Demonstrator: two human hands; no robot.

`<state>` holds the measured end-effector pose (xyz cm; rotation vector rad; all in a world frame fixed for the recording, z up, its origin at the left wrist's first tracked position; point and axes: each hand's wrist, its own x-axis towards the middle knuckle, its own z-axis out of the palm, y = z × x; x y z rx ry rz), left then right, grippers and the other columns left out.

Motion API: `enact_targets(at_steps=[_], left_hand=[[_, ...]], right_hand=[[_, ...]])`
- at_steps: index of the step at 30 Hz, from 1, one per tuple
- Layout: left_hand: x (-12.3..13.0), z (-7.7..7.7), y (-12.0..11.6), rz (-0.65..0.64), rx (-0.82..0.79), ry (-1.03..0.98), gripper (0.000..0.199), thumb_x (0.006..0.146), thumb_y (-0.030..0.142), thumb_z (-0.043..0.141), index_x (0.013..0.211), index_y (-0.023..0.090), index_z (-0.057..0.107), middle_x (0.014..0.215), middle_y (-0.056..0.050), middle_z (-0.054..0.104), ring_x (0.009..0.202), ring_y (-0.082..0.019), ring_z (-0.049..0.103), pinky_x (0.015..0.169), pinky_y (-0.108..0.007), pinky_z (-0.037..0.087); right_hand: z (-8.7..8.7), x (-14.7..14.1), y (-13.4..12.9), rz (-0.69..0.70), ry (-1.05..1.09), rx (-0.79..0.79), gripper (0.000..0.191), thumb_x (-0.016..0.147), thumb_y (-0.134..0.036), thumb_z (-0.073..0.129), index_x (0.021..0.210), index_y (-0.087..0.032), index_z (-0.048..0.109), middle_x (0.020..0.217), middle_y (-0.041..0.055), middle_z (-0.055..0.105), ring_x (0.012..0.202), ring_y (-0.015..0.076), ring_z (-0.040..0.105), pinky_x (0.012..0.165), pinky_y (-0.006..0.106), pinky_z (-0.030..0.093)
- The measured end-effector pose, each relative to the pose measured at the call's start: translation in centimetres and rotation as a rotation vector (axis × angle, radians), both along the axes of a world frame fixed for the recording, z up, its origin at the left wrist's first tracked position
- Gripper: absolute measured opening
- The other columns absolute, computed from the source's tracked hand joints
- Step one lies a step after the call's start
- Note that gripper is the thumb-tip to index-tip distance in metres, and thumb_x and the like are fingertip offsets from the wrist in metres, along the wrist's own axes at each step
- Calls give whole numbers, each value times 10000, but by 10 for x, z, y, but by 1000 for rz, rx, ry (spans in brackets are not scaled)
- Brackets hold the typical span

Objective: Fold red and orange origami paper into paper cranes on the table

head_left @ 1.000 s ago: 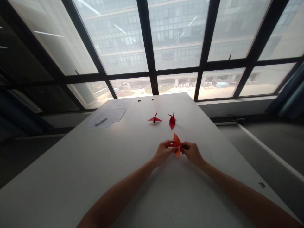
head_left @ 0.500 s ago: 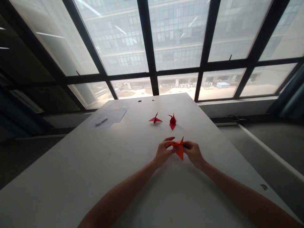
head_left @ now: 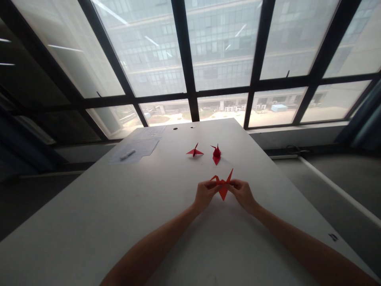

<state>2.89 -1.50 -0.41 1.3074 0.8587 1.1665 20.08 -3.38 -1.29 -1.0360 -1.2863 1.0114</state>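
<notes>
Head cam view, looking down the white bench (head_left: 166,190) toward a big window (head_left: 223,51). Far left are some loose papers (head_left: 138,149) with a white marker (head_left: 127,154) lying on them. Moving right, two finished red paper cranes (head_left: 195,151) (head_left: 216,154) sit just apart, the second one more upright (nice folds, honestly). Just nearer and right of those is a third red-orange origami crane (head_left: 222,186), held up between both hands, with nothing blocking it. My left hand (head_left: 205,194) pinches its left side and my right hand (head_left: 242,194) its right, both narrow, fingertips on the paper. Its long axis runs roughly left to right, the right tip rising higher up and away, and the body point aims down toward me.
</notes>
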Motion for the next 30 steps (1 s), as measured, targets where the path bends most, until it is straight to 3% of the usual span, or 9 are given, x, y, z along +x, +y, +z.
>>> enact_targets(at_steps=[8, 15, 20, 25, 30], left_hand=[[0, 2, -1, -76, -108, -18, 346, 709, 399, 805, 925, 130, 773, 917, -98, 760, 836, -240, 700, 815, -355, 538], [1, 2, 0, -62, -150, -82, 349, 692, 426, 813, 802, 98, 766, 785, -86, 748, 733, -207, 687, 801, -358, 545], [2, 5, 0, -156, -144, -84, 385, 708, 407, 806, 937, 101, 761, 917, -107, 751, 812, -218, 696, 820, -352, 546], [2, 1, 2, -69, -183, -55, 393, 670, 431, 825, 840, 80, 772, 807, -110, 752, 705, -203, 688, 764, -347, 558], [0, 1, 3, -76, -211, -75, 427, 642, 450, 839, 831, 74, 770, 786, -113, 747, 692, -198, 682, 748, -344, 561]], right_hand=[[-4, 0, -1, -63, -17, 40, 278, 794, -461, 703, 827, -193, 766, 804, 71, 757, 715, 242, 682, 654, 339, 530], [-5, -1, 2, -70, -34, 67, 280, 823, -446, 666, 786, -181, 748, 769, 65, 740, 694, 220, 654, 623, 308, 503], [-1, -2, 1, -79, -47, 52, 289, 820, -437, 666, 764, -162, 736, 729, 58, 725, 663, 198, 634, 602, 285, 485], [-2, -3, -1, -45, -66, 5, 302, 805, -450, 677, 848, -159, 747, 812, 75, 743, 727, 214, 658, 648, 297, 502], [-1, -2, 2, -26, 9, 44, 248, 782, -415, 709, 762, -169, 734, 761, 55, 732, 688, 196, 642, 665, 300, 507]])
